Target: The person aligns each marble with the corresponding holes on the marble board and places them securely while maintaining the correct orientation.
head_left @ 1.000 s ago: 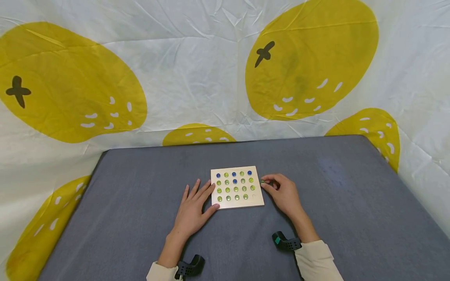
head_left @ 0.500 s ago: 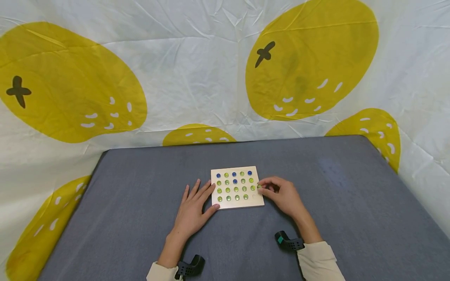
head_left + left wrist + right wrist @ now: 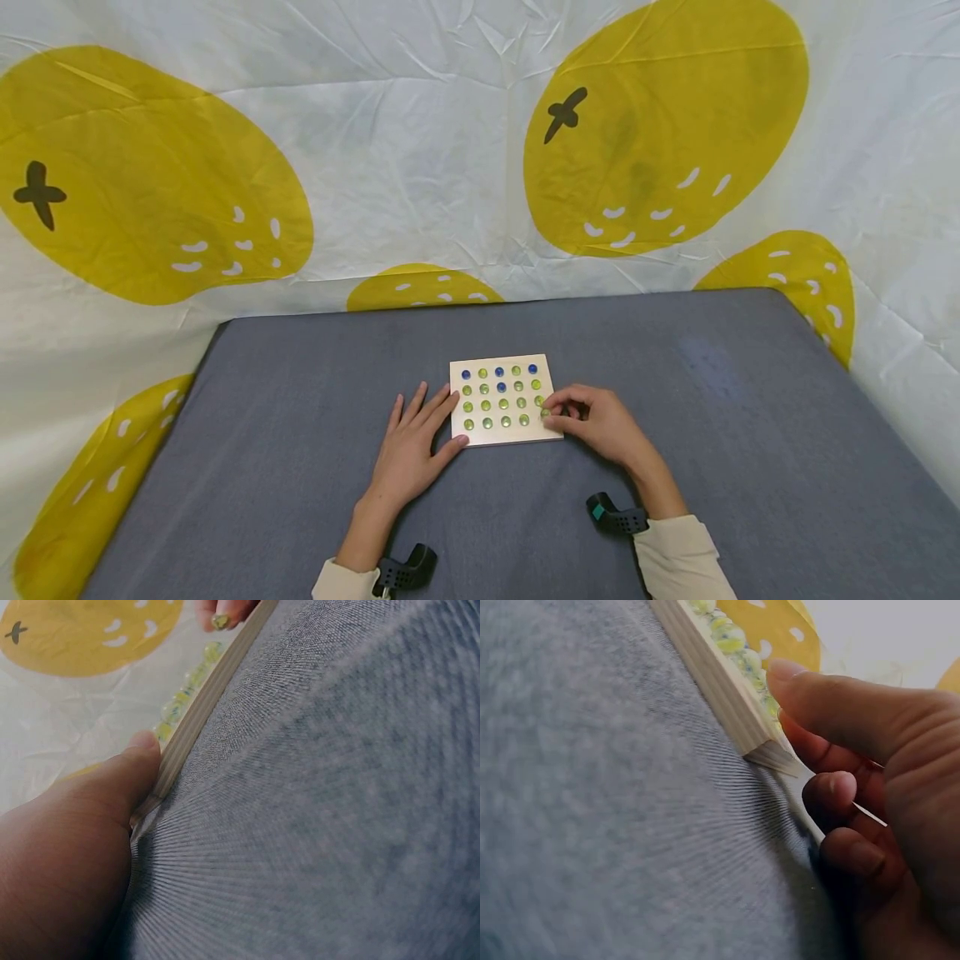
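Observation:
A pale wooden board [image 3: 498, 437] lies on the grey table, with rows of glass marbles, mostly yellow-green and a few blue, set in its hollows. Between thumb and fingertips, my right hand [image 3: 600, 423] pinches a yellow-green marble [image 3: 545, 413] over the board's near right corner. That marble [image 3: 220, 621] shows at the fingertips in the left wrist view, while in the right wrist view the thumb hides it. My left hand [image 3: 408, 454] lies spread at the board's left side, its thumb and fingertips touching the edge.
Grey cloth [image 3: 300, 467] covers the table on all sides of the board. A white curtain [image 3: 420, 183] printed with yellow fruit hangs behind the table's far edge. Black wrist devices [image 3: 408, 568] sit on both forearms.
My right hand has carried the marble left and nearer, from beside the board's right edge to above its near right corner. The left hand and board have stayed put.

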A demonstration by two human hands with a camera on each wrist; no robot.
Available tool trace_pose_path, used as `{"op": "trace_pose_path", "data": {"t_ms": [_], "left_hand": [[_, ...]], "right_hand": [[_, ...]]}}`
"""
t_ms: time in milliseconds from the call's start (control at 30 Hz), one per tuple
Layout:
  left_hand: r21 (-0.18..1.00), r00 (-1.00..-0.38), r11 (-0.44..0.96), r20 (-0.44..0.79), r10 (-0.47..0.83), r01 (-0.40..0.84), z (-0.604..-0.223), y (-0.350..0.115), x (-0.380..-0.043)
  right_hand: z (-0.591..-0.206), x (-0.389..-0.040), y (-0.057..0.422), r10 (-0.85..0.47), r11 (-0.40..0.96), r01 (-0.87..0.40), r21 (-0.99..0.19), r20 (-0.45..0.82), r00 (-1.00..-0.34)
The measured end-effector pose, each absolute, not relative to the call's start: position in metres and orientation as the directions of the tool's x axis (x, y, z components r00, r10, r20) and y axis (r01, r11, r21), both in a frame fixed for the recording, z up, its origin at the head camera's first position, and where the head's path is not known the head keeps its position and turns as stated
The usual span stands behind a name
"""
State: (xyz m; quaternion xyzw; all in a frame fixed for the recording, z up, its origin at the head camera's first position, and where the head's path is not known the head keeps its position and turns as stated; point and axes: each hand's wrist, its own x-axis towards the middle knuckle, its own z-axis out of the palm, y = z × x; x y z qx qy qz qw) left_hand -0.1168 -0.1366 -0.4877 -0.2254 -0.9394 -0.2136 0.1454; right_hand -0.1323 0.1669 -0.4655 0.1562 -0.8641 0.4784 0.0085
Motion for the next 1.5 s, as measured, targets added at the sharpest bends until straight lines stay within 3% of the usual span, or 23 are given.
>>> {"op": "trace_pose_path", "data": {"t_ms": [1500], "left_hand": [[0.328,-0.850,0.809,0.390,0.354,0.488,-0.4885,-0.1336,-0.1094]], "right_hand": [[-0.4636,-0.1278,0.1659,-0.313,0.493,-0.325,-0.807,0.183,-0.932]]}}
